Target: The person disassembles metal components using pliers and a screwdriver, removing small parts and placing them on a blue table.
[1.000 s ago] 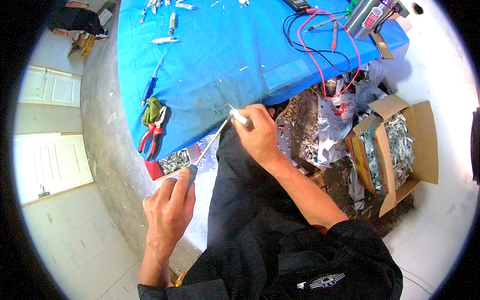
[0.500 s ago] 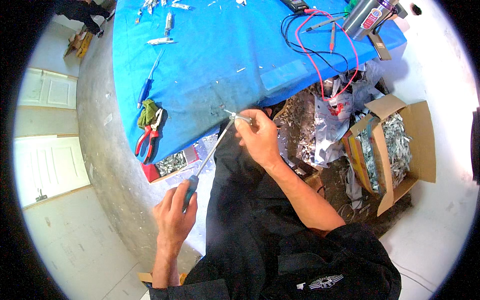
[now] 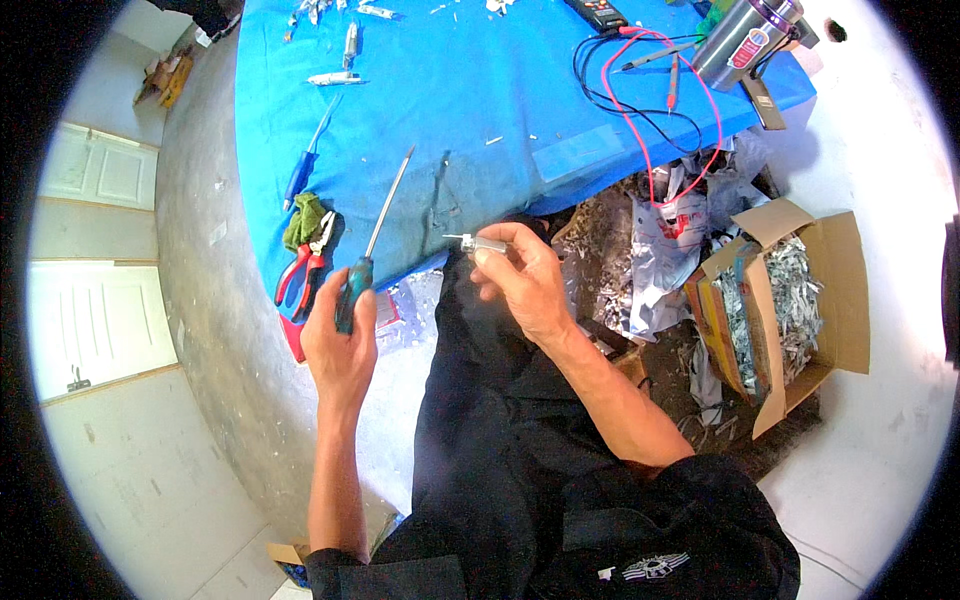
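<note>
My left hand (image 3: pixel 340 345) grips the green handle of a long screwdriver (image 3: pixel 372 240), whose thin shaft slants up and right over the blue table cover (image 3: pixel 480 90). In my right hand (image 3: pixel 520 280) I pinch a small silver cylindrical part (image 3: pixel 478 243) with a thin pin sticking out to the left. The screwdriver tip is well apart from that part. Both hands hover at the near edge of the table, above my lap in dark clothing.
Red-handled pliers (image 3: pixel 305 270) and a green cloth (image 3: pixel 305 220) lie left of my left hand, a blue screwdriver (image 3: pixel 305 170) beyond. Red and black probe leads (image 3: pixel 660 110) and a metal canister (image 3: pixel 745 40) sit at the far right. An open cardboard box (image 3: pixel 790 310) of metal scraps stands on the floor.
My left hand has lifted toward the table and swung the screwdriver away from the silver part, so its shaft now points up over the blue cover. The right hand stayed nearly in place.
</note>
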`<state>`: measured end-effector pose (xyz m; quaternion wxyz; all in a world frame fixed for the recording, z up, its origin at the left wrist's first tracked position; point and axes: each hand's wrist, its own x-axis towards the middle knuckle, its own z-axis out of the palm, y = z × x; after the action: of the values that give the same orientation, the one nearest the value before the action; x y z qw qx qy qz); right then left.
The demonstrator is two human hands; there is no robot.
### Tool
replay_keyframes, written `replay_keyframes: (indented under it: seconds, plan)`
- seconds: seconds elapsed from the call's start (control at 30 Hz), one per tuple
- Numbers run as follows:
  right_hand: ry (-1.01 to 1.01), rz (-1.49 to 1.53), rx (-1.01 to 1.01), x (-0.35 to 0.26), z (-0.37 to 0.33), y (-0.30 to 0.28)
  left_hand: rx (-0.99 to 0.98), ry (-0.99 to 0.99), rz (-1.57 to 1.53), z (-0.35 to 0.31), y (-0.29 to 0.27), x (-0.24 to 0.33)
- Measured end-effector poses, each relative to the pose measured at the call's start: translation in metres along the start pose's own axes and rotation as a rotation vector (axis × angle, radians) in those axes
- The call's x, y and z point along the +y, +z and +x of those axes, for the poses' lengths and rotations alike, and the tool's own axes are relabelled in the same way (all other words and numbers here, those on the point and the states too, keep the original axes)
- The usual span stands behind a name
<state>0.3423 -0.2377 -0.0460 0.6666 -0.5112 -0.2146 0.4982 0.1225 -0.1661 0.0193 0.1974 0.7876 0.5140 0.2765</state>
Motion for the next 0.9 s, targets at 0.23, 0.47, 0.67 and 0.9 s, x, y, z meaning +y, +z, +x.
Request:
replay_keyframes:
  seconds: [0.23,0.47,0.67,0.9]
  plan:
    - [-0.055,-0.038,-0.043,-0.006,-0.009,0.001,0.118,0.181,0.271,0.054,0.037,-0.01]
    - [-0.007,-0.063,-0.069,-0.019,-0.02,-0.002,0.008,0.344,0.195,0.04,0.026,0.014]
    - [-0.13,-0.187,-0.114,-0.021,-0.032,0.003,-0.35,-0.02,-0.505,0.012,0.032,0.034]
    - [-0.203,-0.282,-0.092,-0.022,-0.04,0.004,-0.268,-0.21,-0.581,0.0,0.027,0.035]
